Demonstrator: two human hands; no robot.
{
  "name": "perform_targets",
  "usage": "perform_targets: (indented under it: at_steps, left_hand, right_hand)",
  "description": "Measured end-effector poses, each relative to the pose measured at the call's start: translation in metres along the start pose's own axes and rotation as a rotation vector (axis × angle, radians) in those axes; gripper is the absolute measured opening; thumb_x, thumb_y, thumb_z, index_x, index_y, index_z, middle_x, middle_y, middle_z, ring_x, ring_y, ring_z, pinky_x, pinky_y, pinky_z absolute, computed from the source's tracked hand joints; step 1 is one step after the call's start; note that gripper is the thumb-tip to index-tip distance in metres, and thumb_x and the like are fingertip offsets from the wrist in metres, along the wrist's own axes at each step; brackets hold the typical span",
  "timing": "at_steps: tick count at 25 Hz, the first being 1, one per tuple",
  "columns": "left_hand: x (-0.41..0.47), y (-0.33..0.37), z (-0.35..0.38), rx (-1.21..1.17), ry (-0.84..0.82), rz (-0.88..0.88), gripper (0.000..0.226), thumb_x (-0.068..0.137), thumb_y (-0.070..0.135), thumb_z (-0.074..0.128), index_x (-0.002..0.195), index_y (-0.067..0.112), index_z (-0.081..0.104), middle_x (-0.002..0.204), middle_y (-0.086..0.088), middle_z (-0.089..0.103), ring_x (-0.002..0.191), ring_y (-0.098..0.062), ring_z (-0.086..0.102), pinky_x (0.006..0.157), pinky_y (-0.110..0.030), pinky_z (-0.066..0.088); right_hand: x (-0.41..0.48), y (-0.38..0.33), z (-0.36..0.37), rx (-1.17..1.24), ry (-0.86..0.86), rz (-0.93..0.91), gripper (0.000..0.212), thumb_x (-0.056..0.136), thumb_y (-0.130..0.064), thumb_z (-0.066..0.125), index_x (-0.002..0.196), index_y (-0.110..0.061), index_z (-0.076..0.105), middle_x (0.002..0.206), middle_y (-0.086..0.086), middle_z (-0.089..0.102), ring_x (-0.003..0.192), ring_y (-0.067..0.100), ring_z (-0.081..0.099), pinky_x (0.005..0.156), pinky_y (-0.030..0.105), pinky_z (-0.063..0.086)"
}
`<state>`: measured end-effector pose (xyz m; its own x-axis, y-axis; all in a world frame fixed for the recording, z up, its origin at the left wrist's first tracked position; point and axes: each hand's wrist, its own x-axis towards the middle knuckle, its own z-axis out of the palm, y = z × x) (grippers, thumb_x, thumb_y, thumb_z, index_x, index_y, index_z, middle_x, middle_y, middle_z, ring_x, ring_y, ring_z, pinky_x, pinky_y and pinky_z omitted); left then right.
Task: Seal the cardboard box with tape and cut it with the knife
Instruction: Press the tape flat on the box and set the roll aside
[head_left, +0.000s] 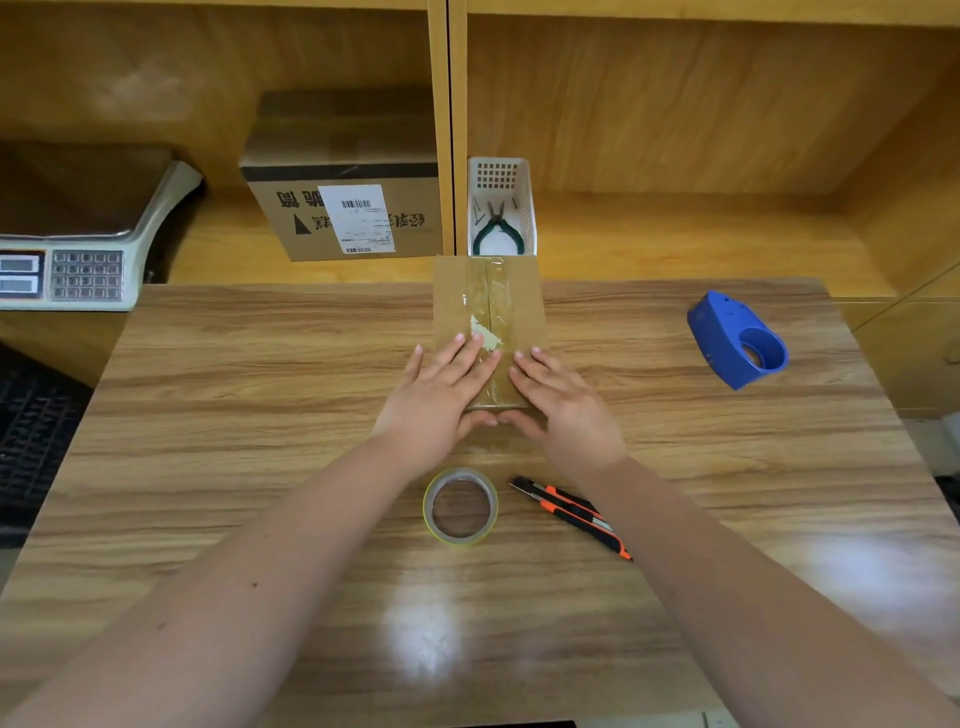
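Observation:
A small brown cardboard box (519, 296) lies in the middle of the wooden table, with clear tape along its centre seam. My left hand (441, 389) rests flat on the box's near left part, fingers spread. My right hand (561, 400) lies flat on the near right part, and both thumbs meet at the box's front edge. A roll of clear tape (460, 505) lies on the table just in front of the box, between my forearms. An orange-and-black utility knife (571, 514) lies to the right of the roll, partly under my right forearm.
A blue tape dispenser (735, 340) sits at the table's right. Behind, on a shelf, stand a larger labelled cardboard box (343, 208), a white basket with pliers (500, 213) and a weighing scale (78, 249) at the left. A black keyboard (31, 431) lies beside the table's left edge.

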<state>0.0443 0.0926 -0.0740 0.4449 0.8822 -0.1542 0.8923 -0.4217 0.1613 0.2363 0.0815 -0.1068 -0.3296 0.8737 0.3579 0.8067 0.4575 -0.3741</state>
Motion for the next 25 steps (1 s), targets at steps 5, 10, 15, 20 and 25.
perform_targets:
  at_steps: [5,10,15,20,25]
  left_hand:
    - [0.000,0.001,-0.001,0.097,0.019,0.021,0.073,0.093,0.057,0.029,0.151,0.028,-0.005,0.163,0.000,-0.004,0.149,-0.016,-0.006,0.121,-0.047,0.000]
    - [0.002,0.002,-0.002,0.127,0.030,0.035,0.073,0.095,0.053,0.033,0.152,0.025,-0.002,0.163,-0.003,-0.001,0.150,-0.019,-0.002,0.121,-0.047,-0.001]
    - [0.003,-0.001,-0.007,0.065,-0.007,0.053,0.075,0.095,0.045,0.043,0.152,0.026,-0.002,0.163,-0.002,-0.004,0.150,-0.017,-0.004,0.122,-0.042,-0.002]
    - [0.005,0.001,-0.018,0.066,-0.043,0.098,0.084,0.091,0.048,0.049,0.152,0.022,-0.002,0.163,-0.006,-0.005,0.150,-0.021,-0.006,0.122,-0.038,-0.003]
    - [0.006,0.005,-0.019,0.054,-0.025,0.101,0.082,0.091,0.052,0.046,0.152,0.014,0.006,0.163,-0.008,-0.001,0.150,-0.020,-0.003,0.122,-0.035,-0.001]
  right_hand:
    - [0.000,-0.001,0.003,-0.060,0.013,-0.038,0.048,0.076,-0.026,0.077,0.113,0.002,0.063,0.125,0.016,0.063,0.122,0.032,0.054,0.101,0.048,0.045]
    - [0.000,-0.002,0.001,-0.109,-0.009,-0.078,0.051,0.072,-0.021,0.079,0.114,0.003,0.063,0.124,0.019,0.063,0.120,0.035,0.055,0.104,0.050,0.041]
    - [0.003,-0.001,-0.006,-0.079,-0.071,-0.065,0.054,0.069,-0.014,0.081,0.117,0.001,0.061,0.125,0.019,0.062,0.121,0.036,0.054,0.106,0.051,0.032]
    - [0.012,-0.006,-0.024,-0.004,-0.170,-0.008,0.061,0.070,-0.024,0.080,0.122,-0.001,0.058,0.130,0.015,0.059,0.126,0.033,0.049,0.108,0.049,0.037]
    - [0.021,-0.017,-0.024,-0.004,-0.183,-0.041,0.067,0.069,-0.031,0.079,0.124,-0.001,0.056,0.125,0.014,0.061,0.119,0.033,0.052,0.104,0.046,0.041]
